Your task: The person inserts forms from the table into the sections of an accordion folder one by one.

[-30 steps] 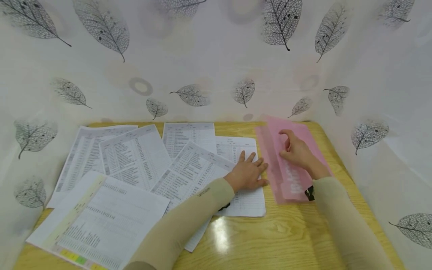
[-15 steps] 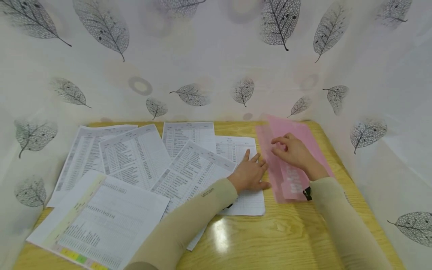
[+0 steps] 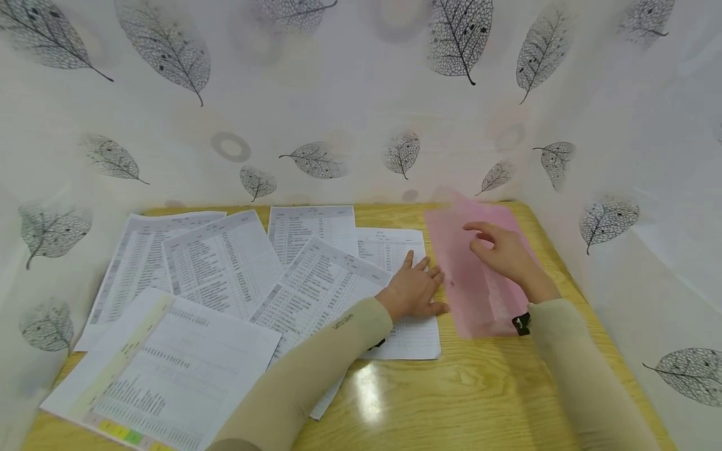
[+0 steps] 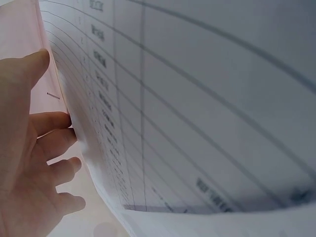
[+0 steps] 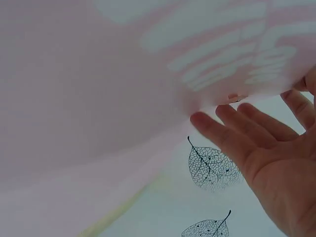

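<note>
Printed paper sheets with tables [image 3: 327,282] lie overlapping on the wooden table. My left hand [image 3: 414,290] rests with spread fingers on the rightmost printed sheet [image 3: 417,341], close to a pink translucent folder [image 3: 459,269]. In the left wrist view the fingers [image 4: 59,143] are apart and lie along the sheet's edge. Over the folder is my right hand [image 3: 510,257], its fingers loosely bent. The right wrist view shows extended fingertips [image 5: 202,121] touching the folder's pink surface [image 5: 98,98], which bears white lettering. Part of the folder is hidden beneath that hand.
A sheet with a yellow column and coloured cells [image 3: 186,363] lies at the front left. Bare wood [image 3: 440,401] shows at the front. A white leaf-patterned curtain [image 3: 350,94] rises behind the table and at both sides.
The right hand moved slightly left, then back right. The folder's upper layer shifted, and its white lettering no longer shows in the head view. The left hand stays nearly still.
</note>
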Tool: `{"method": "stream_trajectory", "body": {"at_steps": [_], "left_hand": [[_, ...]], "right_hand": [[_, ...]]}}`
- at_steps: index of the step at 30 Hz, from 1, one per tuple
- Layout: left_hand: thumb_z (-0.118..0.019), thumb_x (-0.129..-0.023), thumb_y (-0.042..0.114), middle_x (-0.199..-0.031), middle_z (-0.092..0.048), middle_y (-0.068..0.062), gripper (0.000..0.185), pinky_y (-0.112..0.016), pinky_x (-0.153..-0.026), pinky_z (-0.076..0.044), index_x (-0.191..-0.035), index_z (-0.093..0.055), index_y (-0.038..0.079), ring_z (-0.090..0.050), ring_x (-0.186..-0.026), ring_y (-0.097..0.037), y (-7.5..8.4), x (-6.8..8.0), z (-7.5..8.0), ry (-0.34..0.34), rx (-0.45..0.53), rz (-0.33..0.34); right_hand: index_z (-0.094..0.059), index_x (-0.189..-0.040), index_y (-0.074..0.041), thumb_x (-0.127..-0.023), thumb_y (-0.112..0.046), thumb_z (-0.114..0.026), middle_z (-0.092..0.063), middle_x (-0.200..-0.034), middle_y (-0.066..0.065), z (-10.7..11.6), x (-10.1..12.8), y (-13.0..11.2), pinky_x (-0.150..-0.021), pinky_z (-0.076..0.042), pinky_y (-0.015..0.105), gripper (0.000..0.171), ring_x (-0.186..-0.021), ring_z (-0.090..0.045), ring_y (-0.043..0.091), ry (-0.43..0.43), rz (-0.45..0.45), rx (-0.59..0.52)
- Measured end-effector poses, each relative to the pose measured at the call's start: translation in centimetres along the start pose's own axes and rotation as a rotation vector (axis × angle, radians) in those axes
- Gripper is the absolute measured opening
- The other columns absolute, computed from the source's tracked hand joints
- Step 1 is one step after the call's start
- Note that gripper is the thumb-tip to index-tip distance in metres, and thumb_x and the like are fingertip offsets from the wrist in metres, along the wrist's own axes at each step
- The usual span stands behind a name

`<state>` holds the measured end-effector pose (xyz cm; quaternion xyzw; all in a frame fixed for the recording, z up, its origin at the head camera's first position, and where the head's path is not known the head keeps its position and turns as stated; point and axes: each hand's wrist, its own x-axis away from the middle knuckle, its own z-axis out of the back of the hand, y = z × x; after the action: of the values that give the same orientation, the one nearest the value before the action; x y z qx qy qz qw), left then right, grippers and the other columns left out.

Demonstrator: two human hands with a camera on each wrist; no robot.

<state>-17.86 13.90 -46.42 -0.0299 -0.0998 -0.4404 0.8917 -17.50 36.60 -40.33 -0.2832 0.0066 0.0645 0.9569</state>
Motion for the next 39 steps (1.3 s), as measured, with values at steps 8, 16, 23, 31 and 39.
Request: {"method": "stream_trajectory", "body": {"at_steps": [8,16,23,31,39], "left_hand": [[-0.04,-0.104,0.073,-0.171,-0.037,0.003,0.081,-0.059,-0.133,-0.015,-0.164,-0.037,0.019,-0.026,-0.162,-0.028,-0.1,0.0,-0.1,0.008,-0.002,-0.006],[-0.04,-0.104,0.071,-0.17,-0.039,0.003,0.08,-0.059,-0.133,-0.016,-0.164,-0.039,0.018,-0.028,-0.162,-0.027,-0.1,0.0,-0.1,0.01,-0.006,-0.003],[-0.04,-0.104,0.071,-0.171,-0.037,0.002,0.08,-0.058,-0.133,-0.017,-0.164,-0.037,0.018,-0.028,-0.162,-0.027,-0.1,0.1,-0.1,0.012,0.002,-0.01],[-0.036,-0.106,0.07,-0.172,-0.036,-0.001,0.081,-0.057,-0.134,-0.013,-0.165,-0.035,0.016,-0.026,-0.162,-0.028,0.0,0.1,-0.1,0.012,-0.008,-0.021],[-0.032,-0.108,0.068,-0.168,-0.042,0.001,0.075,-0.056,-0.134,-0.013,-0.162,-0.04,0.017,-0.025,-0.162,-0.027,0.0,-0.2,-0.2,0.027,-0.051,-0.025]], "right_hand": [[-0.062,-0.144,-0.015,-0.106,-0.024,-0.053,-0.062,-0.141,0.032,1.8,0.2,0.6,-0.097,-0.055,0.061,0.04,-0.13,-0.062,0.05,0.078,-0.089,-0.013],[-0.059,-0.148,-0.016,-0.108,-0.026,-0.051,-0.054,-0.155,0.024,3.3,0.4,0.7,-0.1,-0.055,0.057,0.042,-0.137,-0.057,0.049,0.107,-0.114,-0.081],[-0.061,-0.149,-0.018,-0.107,-0.025,-0.051,-0.058,-0.153,0.019,4.0,0.8,0.9,-0.075,-0.042,0.007,0.043,-0.135,-0.061,0.041,0.135,-0.137,-0.084],[-0.058,-0.153,-0.022,-0.108,-0.028,-0.051,-0.069,-0.115,0.017,4.4,0.7,1.6,-0.048,-0.037,0.029,0.046,-0.051,-0.038,0.012,0.138,-0.149,-0.096],[-0.058,-0.153,-0.024,-0.108,-0.031,-0.051,-0.063,-0.142,0.019,4.9,0.8,1.3,-0.052,-0.038,0.029,0.046,-0.064,-0.047,0.011,0.118,-0.167,-0.112]]}}
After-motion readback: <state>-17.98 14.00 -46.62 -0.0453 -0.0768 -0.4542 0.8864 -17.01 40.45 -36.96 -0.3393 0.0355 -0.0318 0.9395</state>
